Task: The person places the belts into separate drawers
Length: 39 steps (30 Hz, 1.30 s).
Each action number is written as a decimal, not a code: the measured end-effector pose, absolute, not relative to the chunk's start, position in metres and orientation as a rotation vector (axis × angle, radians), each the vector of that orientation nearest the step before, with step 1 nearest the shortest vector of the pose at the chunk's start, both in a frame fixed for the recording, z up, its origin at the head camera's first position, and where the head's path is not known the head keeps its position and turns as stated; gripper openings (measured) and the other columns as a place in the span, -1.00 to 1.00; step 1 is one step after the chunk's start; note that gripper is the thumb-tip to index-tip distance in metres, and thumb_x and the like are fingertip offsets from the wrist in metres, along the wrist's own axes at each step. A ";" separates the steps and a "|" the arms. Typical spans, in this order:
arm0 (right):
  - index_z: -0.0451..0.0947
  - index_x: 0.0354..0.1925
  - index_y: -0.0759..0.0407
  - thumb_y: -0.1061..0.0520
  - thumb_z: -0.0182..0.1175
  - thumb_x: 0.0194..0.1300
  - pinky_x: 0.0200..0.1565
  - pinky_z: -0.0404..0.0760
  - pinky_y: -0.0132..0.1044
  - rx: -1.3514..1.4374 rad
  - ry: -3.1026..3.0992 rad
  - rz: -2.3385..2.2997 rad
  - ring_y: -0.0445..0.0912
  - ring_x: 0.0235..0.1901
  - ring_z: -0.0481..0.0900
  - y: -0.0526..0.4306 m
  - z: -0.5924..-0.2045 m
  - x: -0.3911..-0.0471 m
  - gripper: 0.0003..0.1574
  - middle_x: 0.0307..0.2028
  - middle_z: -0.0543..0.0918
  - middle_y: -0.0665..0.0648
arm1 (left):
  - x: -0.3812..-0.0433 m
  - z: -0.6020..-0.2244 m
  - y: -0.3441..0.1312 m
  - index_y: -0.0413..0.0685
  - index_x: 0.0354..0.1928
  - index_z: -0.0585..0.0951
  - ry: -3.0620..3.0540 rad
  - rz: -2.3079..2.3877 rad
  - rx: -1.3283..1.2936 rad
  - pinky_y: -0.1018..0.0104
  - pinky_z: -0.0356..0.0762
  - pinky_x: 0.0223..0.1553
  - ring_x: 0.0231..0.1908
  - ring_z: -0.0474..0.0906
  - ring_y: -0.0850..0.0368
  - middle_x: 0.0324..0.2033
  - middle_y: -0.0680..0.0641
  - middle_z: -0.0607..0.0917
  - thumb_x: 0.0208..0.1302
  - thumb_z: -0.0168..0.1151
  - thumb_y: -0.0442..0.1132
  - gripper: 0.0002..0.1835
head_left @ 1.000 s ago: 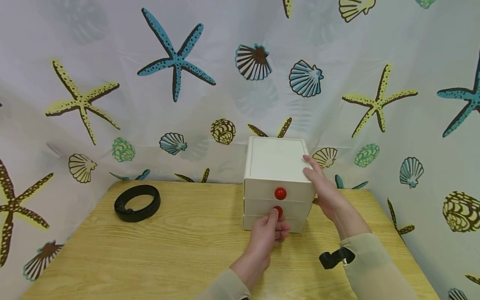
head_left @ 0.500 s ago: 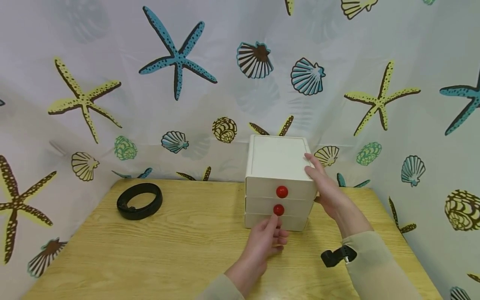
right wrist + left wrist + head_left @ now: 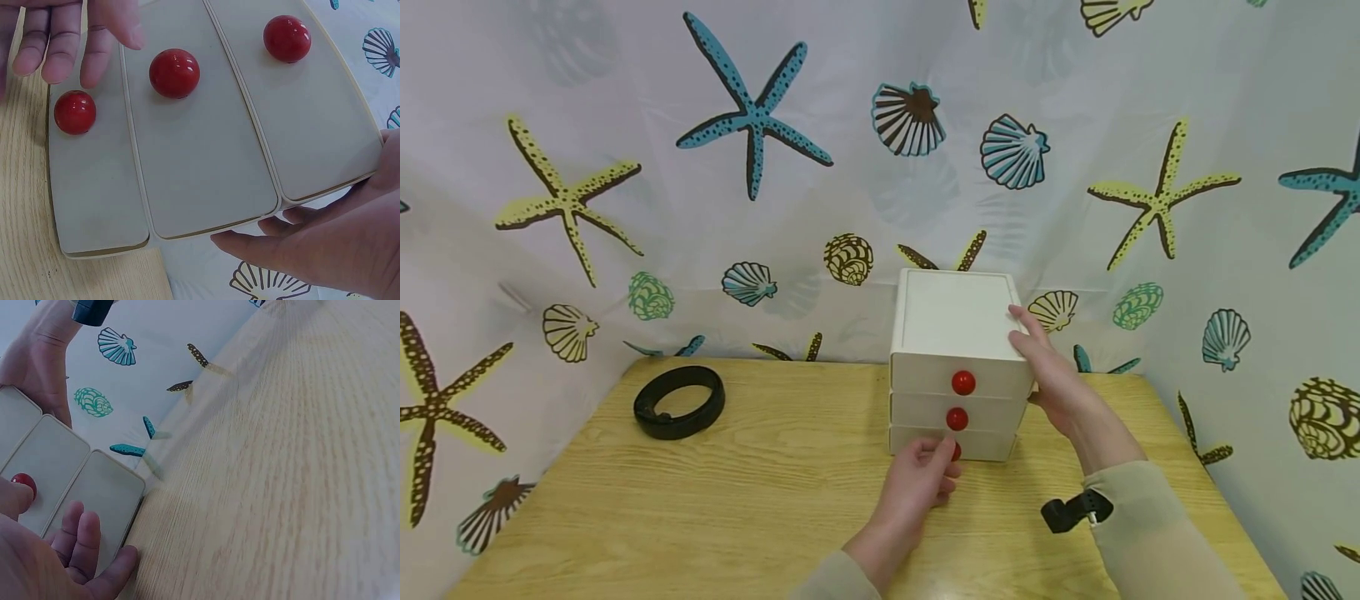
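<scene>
A white three-drawer box [image 3: 958, 317] stands at the back of the table, all drawers pushed in. Its front carries a red top knob [image 3: 963, 382], a middle knob [image 3: 957, 418] and a bottom knob [image 3: 957, 451]. My left hand [image 3: 910, 483] is in front of the lowest drawer, its thumb overlapping the bottom knob in the head view. From the right wrist, that hand's fingers [image 3: 62, 47] look loosely extended above the bottom knob, holding nothing. My right hand [image 3: 1060, 387] rests along the box's right side, with fingertips at the top edge and others lower on the side.
A coiled black belt-like band [image 3: 681, 427] lies on the wooden table [image 3: 760, 500] to the left. A white curtain [image 3: 820, 192] printed with starfish and shells hangs close behind the box and along both sides. A small black device [image 3: 1067, 512] is strapped at the right wrist.
My left hand has let go of the middle knob and moved down and slightly left to the bottom knob, which now shows beside the thumb. The right hand and box keep their places.
</scene>
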State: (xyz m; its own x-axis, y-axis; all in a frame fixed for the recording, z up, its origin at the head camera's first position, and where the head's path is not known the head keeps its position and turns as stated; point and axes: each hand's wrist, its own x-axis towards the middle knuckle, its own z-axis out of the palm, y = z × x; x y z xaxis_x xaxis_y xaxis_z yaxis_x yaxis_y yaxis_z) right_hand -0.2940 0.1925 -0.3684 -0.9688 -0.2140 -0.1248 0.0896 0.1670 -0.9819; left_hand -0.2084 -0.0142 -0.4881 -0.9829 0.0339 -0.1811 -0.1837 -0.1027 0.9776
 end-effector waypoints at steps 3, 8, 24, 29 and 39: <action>-0.26 0.79 -0.48 -0.27 -0.17 0.79 0.47 -0.10 0.69 -0.121 2.209 -1.885 0.30 0.72 -0.38 0.193 -0.369 -0.295 -0.16 0.78 -0.45 0.08 | -0.209 -0.489 -0.016 -0.24 0.21 0.60 2.046 2.196 -0.168 0.16 0.69 -0.20 -0.33 0.63 0.07 -0.19 -0.16 0.79 0.65 0.30 0.00 -0.58; -0.26 0.79 -0.48 -0.26 -0.16 0.78 0.47 -0.11 0.69 -0.112 2.210 -1.882 0.30 0.72 -0.37 0.192 -0.370 -0.296 -0.16 0.78 -0.45 0.08 | -0.212 -0.491 -0.018 -0.25 0.13 0.61 2.078 2.189 -0.138 0.24 0.62 -0.33 -0.44 0.55 0.13 -0.28 -0.13 0.74 0.61 0.35 -0.10 -0.66; -0.24 0.79 -0.46 -0.26 -0.18 0.79 0.48 -0.06 0.65 -0.119 2.193 -1.897 0.29 0.71 -0.35 0.193 -0.370 -0.297 -0.17 0.78 -0.44 0.09 | -0.216 -0.493 -0.019 -0.32 0.07 0.67 2.137 2.092 -0.067 0.28 0.62 -0.41 -0.52 0.51 0.15 -0.38 -0.12 0.69 0.62 0.33 -0.15 -0.70; -0.24 0.79 -0.45 -0.26 -0.19 0.79 0.48 -0.06 0.65 -0.119 2.192 -1.901 0.29 0.71 -0.34 0.193 -0.370 -0.297 -0.18 0.77 -0.44 0.10 | -0.218 -0.495 -0.019 -0.31 0.05 0.71 2.144 2.074 -0.062 0.29 0.63 -0.42 -0.53 0.51 0.15 -0.40 -0.12 0.70 0.62 0.32 -0.14 -0.70; -0.24 0.79 -0.45 -0.25 -0.19 0.79 0.49 -0.05 0.65 -0.113 2.193 -1.903 0.30 0.71 -0.33 0.192 -0.370 -0.296 -0.18 0.78 -0.43 0.10 | -0.221 -0.496 -0.017 -0.35 0.03 0.74 2.155 2.059 -0.065 0.32 0.62 -0.48 -0.57 0.51 0.16 -0.43 -0.12 0.72 0.64 0.31 -0.14 -0.67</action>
